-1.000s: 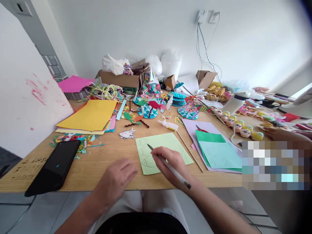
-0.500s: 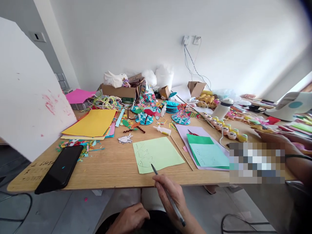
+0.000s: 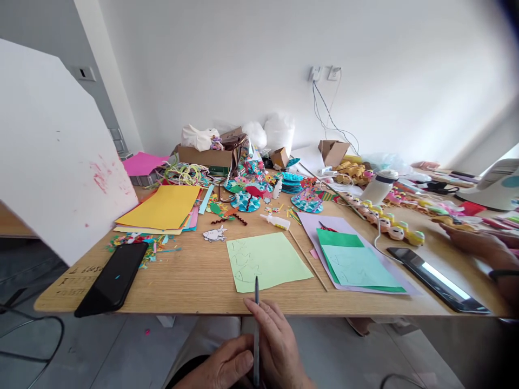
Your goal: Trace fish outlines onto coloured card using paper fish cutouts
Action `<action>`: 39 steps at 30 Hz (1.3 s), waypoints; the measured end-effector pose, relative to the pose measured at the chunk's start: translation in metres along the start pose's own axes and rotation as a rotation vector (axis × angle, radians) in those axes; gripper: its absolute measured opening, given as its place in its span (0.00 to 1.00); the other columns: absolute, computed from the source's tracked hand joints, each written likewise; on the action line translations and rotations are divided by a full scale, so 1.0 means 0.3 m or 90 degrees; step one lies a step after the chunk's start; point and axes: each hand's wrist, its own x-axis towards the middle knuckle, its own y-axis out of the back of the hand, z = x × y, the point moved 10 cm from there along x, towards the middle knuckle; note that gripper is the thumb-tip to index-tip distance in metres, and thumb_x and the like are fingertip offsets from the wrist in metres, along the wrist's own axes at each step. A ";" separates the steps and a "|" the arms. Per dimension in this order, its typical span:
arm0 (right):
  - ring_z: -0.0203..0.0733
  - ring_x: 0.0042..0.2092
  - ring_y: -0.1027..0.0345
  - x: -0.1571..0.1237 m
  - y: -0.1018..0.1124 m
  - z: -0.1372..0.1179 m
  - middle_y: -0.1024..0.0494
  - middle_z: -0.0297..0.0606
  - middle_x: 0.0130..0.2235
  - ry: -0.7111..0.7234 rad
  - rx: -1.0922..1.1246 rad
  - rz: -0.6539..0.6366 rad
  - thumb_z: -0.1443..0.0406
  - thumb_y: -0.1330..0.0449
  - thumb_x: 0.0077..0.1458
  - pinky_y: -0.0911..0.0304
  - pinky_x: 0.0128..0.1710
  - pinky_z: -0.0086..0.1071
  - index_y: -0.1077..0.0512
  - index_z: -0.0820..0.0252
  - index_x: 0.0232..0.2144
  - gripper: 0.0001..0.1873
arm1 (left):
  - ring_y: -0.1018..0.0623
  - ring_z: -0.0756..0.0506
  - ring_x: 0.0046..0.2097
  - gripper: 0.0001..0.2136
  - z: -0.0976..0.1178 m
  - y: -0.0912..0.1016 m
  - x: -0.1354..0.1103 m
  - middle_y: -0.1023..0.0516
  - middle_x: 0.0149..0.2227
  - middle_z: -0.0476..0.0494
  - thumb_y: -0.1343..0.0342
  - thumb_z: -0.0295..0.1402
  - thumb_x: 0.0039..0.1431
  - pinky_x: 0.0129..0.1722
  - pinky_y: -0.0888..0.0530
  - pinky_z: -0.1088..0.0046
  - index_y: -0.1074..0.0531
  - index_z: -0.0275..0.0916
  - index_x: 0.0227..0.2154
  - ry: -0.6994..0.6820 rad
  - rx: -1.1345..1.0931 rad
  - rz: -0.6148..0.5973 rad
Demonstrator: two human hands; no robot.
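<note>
Head view, with the light green sheet (image 3: 284, 259) as the clock's centre and twelve toward the wall. The sheet lies near the table (image 3: 186, 286) edge, pencil-thin fish outlines down its nine o'clock side. The right hand (image 3: 279, 335) has its fingers partly bent along the pen (image 3: 256, 324), a light hold at six o'clock; the pen stands nearly upright in view, its tip over the sheet at seven. Whether the tip touches cannot be told. The left hand (image 3: 229, 364) is loosely curled, thumb beside the pen's lower part; whether it grips cannot be told.

For steady linework, the person would do well to lay the left palm flat on the sheet, which seems free to slide, grip the pen closer to its tip, and rest the right wrist on the wood.

Around the sheet: a cut-out fish (image 3: 214, 234) at ten, a glue bottle (image 3: 275, 221) at twelve, a stick (image 3: 308, 259) just beside at three, and beyond it a purple sheet (image 3: 309, 222) bearing green and pale blue paper. A black phone (image 3: 113, 275) lies at nine, yellow paper (image 3: 162, 206) at ten, a co-worker's hand (image 3: 466, 240) at two to three. Behind, at twelve, rises a white wall (image 3: 227, 65) with sockets (image 3: 316, 73).
</note>
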 end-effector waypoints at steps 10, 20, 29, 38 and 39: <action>0.37 0.50 0.34 0.021 0.048 0.035 0.31 0.40 0.53 -0.060 0.074 -0.010 0.75 0.54 0.56 0.35 0.47 0.32 0.48 0.47 0.59 0.31 | 0.37 0.53 0.20 0.21 0.057 0.025 0.063 0.37 0.19 0.52 0.57 0.54 0.55 0.20 0.40 0.77 0.39 0.38 0.28 0.132 -0.341 0.027; 0.34 0.32 0.31 -0.015 -0.063 0.208 0.24 0.37 0.34 -0.535 0.572 -0.135 0.58 0.47 0.56 0.37 0.30 0.27 0.32 0.58 0.41 0.13 | 0.30 0.50 0.26 0.12 0.052 0.072 0.085 0.30 0.24 0.49 0.53 0.39 0.59 0.27 0.34 0.76 0.28 0.38 0.33 0.138 -0.158 0.002; 0.29 0.22 0.43 0.050 0.190 0.466 0.28 0.34 0.26 -0.621 0.262 -0.054 0.63 0.47 0.50 0.51 0.20 0.25 0.30 0.62 0.35 0.11 | 0.32 0.43 0.55 0.17 -0.119 0.391 -0.081 0.27 0.50 0.42 0.44 0.35 0.51 0.55 0.36 0.69 0.29 0.38 0.45 0.281 -0.632 0.542; 0.40 0.38 0.30 0.023 0.263 0.583 0.25 0.42 0.36 -0.584 -0.073 -0.148 0.63 0.53 0.54 0.40 0.31 0.28 0.32 0.61 0.35 0.12 | 0.36 0.49 0.58 0.26 -0.129 0.394 -0.064 0.29 0.52 0.43 0.57 0.22 0.53 0.61 0.45 0.70 0.40 0.40 0.56 0.340 -0.822 0.608; 0.40 0.37 0.31 0.030 0.269 0.584 0.24 0.41 0.35 -0.571 -0.126 -0.171 0.63 0.53 0.55 0.41 0.31 0.28 0.31 0.61 0.35 0.13 | 0.35 0.48 0.57 0.25 -0.128 0.396 -0.058 0.29 0.52 0.43 0.56 0.23 0.53 0.61 0.45 0.69 0.40 0.40 0.56 0.334 -0.818 0.607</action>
